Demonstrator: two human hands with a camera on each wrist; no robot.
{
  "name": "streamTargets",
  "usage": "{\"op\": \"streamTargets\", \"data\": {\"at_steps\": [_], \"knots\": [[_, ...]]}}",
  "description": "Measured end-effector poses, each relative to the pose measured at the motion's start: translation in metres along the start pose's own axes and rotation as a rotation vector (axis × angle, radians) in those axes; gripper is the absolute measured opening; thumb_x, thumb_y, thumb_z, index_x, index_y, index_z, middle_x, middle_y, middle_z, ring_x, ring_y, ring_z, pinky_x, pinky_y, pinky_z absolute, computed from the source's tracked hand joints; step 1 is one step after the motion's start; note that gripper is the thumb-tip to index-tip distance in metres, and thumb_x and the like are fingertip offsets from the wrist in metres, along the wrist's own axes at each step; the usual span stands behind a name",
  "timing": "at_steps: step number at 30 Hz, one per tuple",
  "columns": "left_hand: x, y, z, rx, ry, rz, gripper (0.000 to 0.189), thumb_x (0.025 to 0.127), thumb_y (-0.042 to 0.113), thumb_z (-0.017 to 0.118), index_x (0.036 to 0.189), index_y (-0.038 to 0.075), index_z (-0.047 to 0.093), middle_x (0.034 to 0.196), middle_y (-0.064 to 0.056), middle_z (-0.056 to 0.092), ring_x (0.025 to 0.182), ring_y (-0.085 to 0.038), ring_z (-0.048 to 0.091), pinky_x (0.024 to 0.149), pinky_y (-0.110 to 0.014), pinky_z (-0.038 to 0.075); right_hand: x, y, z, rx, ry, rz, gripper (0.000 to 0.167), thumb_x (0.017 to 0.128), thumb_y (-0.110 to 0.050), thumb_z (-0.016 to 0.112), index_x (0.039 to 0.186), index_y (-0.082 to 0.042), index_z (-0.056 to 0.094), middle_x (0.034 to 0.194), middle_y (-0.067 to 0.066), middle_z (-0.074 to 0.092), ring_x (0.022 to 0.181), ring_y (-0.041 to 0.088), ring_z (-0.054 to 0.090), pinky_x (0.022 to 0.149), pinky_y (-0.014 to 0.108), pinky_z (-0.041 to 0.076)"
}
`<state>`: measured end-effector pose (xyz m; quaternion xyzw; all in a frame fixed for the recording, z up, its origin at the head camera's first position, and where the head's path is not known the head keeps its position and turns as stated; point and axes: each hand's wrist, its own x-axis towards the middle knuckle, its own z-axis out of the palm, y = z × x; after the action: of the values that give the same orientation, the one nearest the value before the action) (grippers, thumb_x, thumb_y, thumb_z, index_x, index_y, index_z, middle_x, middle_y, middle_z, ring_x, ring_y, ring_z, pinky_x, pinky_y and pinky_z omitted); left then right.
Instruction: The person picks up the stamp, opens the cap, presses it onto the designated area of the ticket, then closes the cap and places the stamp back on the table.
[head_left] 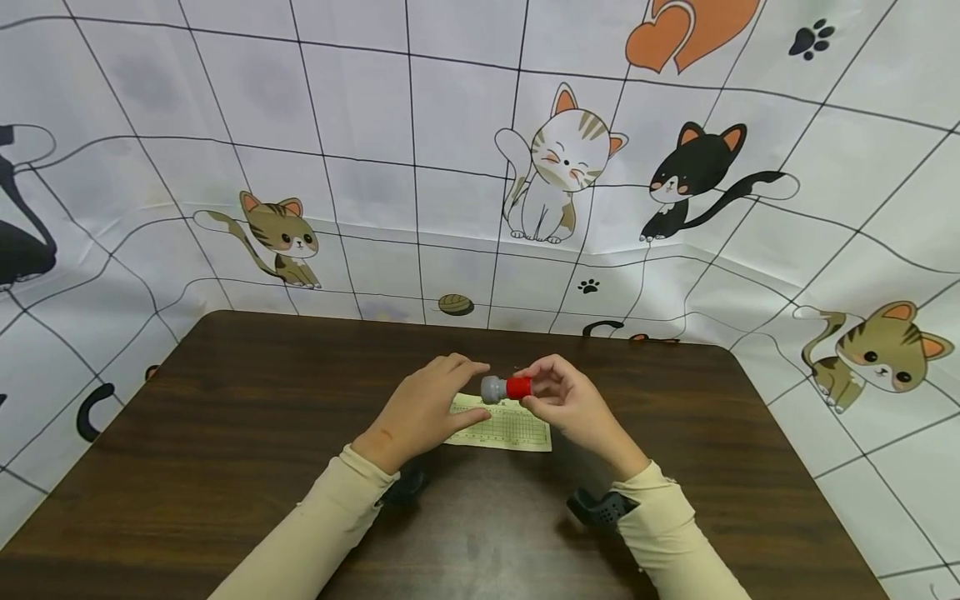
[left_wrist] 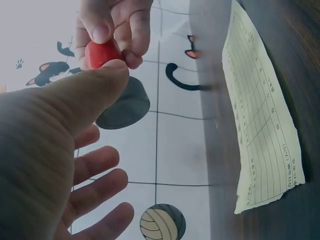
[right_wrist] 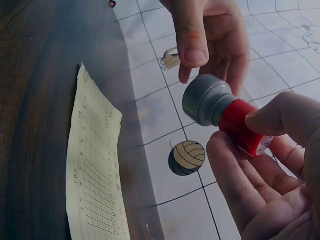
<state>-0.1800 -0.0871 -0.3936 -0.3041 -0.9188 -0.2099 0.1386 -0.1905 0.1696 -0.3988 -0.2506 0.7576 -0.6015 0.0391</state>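
Over the table, my right hand (head_left: pixel 576 408) pinches a small red-and-grey cylinder (head_left: pixel 517 388) by its red body, between thumb and fingers. Its wider grey head (right_wrist: pixel 205 99) points toward my left hand (head_left: pixel 422 410). The left thumb and fingers are spread on either side of that head, with a slight gap seen in the head view. From the left wrist, the left thumb (left_wrist: pixel 95 92) hides part of the cylinder. A yellowish printed sheet (head_left: pixel 513 429) lies flat beneath the hands, with lines and a torn-looking edge.
The dark wooden table (head_left: pixel 225 417) spreads out around the sheet. Behind and beside it hangs a white gridded sheet (head_left: pixel 450 200) printed with cartoon cats. Both wrists carry dark bands, and light sleeves (head_left: pixel 322 517) cover the forearms.
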Motion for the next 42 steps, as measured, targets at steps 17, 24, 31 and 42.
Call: {"op": "streamTargets", "data": {"at_steps": [17,24,31,42], "knots": [[0.000,0.000,0.003,-0.002,0.090,0.064,0.043,0.088,0.031,0.085,0.123,0.012,0.069,0.113,0.001,0.073,0.097,-0.015,0.071,0.086,-0.035,0.061,-0.001,-0.001,0.007,-0.022,-0.039,-0.023,0.041,0.092,0.006,0.073,0.129,0.002,0.054,0.128,0.021,0.061,0.104,0.034,0.069,0.085,0.030,0.061],[0.000,-0.001,0.003,0.017,0.138,0.096,0.043,0.086,0.028,0.087,0.122,0.012,0.070,0.111,0.001,0.074,0.096,-0.014,0.071,0.085,-0.034,0.061,-0.002,-0.004,0.011,-0.206,0.027,-0.030,0.034,0.090,-0.007,0.081,0.121,-0.005,0.066,0.110,0.013,0.071,0.085,0.022,0.072,0.077,0.031,0.060],[0.001,0.000,0.002,0.020,0.113,0.097,0.044,0.087,0.032,0.087,0.123,0.012,0.070,0.112,-0.001,0.073,0.100,-0.016,0.070,0.087,-0.035,0.060,-0.002,-0.003,0.011,-0.267,0.053,-0.028,0.026,0.091,-0.009,0.081,0.115,-0.007,0.070,0.107,0.010,0.073,0.085,0.020,0.073,0.072,0.036,0.060],[0.000,-0.001,0.002,0.030,0.086,0.097,0.043,0.088,0.034,0.085,0.122,0.012,0.071,0.111,-0.002,0.073,0.097,-0.017,0.071,0.084,-0.035,0.061,-0.001,0.001,0.012,-0.288,0.055,-0.022,0.026,0.090,-0.010,0.082,0.114,-0.009,0.071,0.109,0.008,0.074,0.091,0.021,0.074,0.075,0.040,0.061]]}}
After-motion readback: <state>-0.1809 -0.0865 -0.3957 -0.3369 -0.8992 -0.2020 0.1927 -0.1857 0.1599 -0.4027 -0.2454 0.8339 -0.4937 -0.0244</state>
